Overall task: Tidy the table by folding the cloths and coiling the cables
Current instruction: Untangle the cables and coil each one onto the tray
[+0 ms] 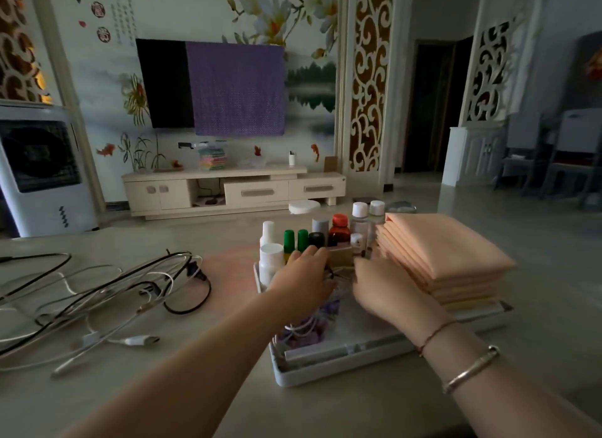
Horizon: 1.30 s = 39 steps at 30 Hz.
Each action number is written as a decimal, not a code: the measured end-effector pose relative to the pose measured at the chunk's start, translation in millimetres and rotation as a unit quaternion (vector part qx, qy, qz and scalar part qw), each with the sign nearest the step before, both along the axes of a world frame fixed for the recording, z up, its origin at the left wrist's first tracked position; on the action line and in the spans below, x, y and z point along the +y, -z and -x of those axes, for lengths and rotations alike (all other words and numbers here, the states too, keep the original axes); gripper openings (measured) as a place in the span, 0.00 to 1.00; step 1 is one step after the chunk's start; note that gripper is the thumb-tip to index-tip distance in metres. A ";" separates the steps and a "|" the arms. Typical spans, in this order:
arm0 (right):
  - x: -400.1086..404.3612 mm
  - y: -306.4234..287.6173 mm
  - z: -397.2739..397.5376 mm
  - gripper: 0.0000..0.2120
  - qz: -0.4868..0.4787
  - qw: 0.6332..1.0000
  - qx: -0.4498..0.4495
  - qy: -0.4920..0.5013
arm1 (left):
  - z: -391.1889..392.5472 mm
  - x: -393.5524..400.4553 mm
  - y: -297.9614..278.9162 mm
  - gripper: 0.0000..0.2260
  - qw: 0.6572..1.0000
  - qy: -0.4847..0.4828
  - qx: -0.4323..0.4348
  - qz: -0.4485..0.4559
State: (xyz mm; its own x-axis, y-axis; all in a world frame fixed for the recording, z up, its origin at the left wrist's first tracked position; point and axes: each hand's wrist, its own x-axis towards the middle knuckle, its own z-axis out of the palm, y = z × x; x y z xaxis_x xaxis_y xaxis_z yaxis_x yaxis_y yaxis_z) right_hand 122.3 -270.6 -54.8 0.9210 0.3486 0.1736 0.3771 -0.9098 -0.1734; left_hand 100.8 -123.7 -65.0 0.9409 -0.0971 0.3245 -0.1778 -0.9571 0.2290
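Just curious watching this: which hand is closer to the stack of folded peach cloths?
Right. The right hand lies just beside the stack of peach cloths, at its left edge; the left hand is farther left, by the bottles.

left hand (301, 276): extended, fingers curled | right hand (382, 287): extended, palm down

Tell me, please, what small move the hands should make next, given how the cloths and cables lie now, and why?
Probably settle the white cable into the tray, then draw the left hand toward the tangled cables. Both it and the right hand are at the tray among the bottles, the peach cloths already sit stacked and folded, while that tangle lies loose on the table.
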 end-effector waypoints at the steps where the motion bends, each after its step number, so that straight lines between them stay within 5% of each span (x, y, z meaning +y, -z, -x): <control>1: 1.7 5.3 -2.4 0.14 0.016 1.000 0.009 -0.018 | 0.8 3.5 -1.3 0.17 1.000 0.002 -0.015 0.014; 7: 8.2 21.4 -19.2 0.25 0.031 0.992 0.105 -0.057 | 20.2 23.5 1.8 0.16 0.993 0.070 0.075 0.056; 11: 6.8 21.6 -10.4 0.24 0.024 0.995 0.080 -0.046 | 33.0 28.1 7.4 0.20 0.983 0.092 0.151 0.051; 13: 9.4 18.9 0.3 0.23 0.011 0.998 0.041 -0.039 | 38.7 28.0 4.5 0.20 0.976 0.090 0.155 0.122; 16: 15.7 7.4 19.1 0.20 -0.062 0.995 -0.032 -0.072 | 53.0 38.1 -7.6 0.16 0.952 0.072 0.138 0.263; 26: 124.6 -17.1 77.1 0.11 -0.203 0.941 -0.135 -0.233 | 133.6 172.5 -29.4 0.12 0.945 0.018 0.031 0.326; 31: 226.3 -8.5 97.8 0.11 -0.201 0.928 -0.054 -0.309 | 184.6 252.5 -17.9 0.14 0.918 -0.094 -0.031 0.384; 39: 305.7 10.0 106.1 0.18 -0.282 0.901 0.025 -0.329 | 208.4 296.2 -0.2 0.03 0.952 -0.163 -0.023 0.258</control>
